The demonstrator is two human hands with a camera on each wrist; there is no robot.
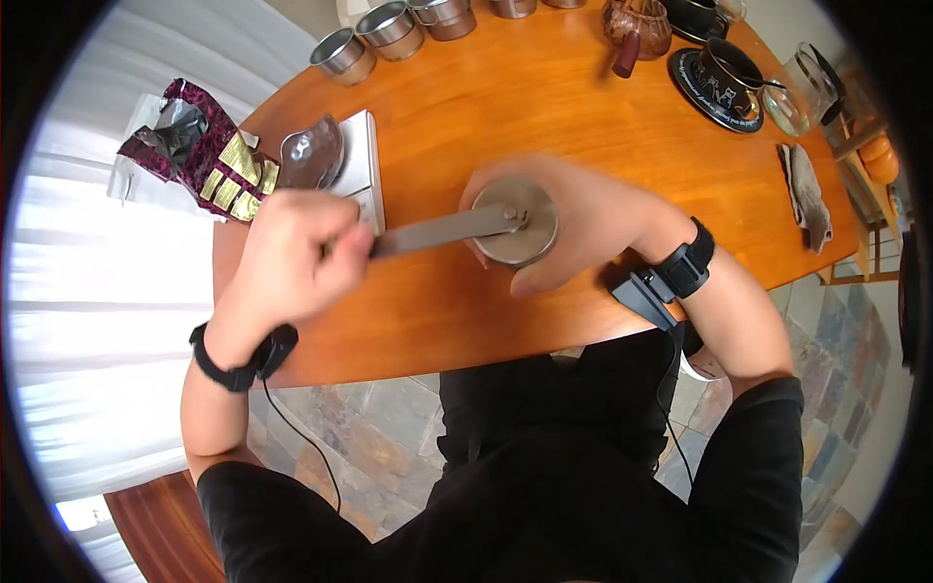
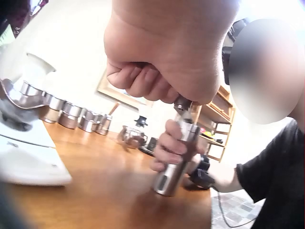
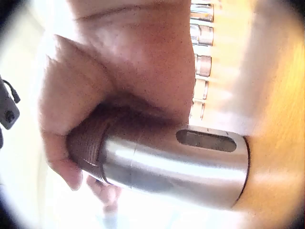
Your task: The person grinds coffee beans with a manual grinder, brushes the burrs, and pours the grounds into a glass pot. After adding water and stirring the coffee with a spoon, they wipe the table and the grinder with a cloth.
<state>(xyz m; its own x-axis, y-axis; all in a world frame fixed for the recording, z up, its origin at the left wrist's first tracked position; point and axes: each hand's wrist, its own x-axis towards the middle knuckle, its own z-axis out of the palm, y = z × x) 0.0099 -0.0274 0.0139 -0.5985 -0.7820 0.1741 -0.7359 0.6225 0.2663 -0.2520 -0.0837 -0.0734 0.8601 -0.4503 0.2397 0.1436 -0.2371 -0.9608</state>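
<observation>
A steel hand coffee grinder [image 1: 498,251] stands close over or on the table in front of me, its crank on top. My right hand [image 1: 581,219] wraps round its upper body; in the right wrist view the palm covers a dark ribbed band [image 3: 88,143], and a slot window shows low on the steel body [image 3: 176,167]. With curled fingers my left hand [image 1: 296,253] grips the outer end of the flat crank handle [image 1: 437,231], which points left from the grinder. The knob is mostly hidden inside that fist [image 2: 143,83].
To the left lie a white scale [image 1: 362,160] with a dark translucent dish [image 1: 313,154] and a patterned coffee bag [image 1: 219,155]. Several metal canisters [image 1: 389,31] line the far edge. A glass pot [image 1: 637,29], black cup [image 1: 727,78] and cloth [image 1: 807,194] are at right.
</observation>
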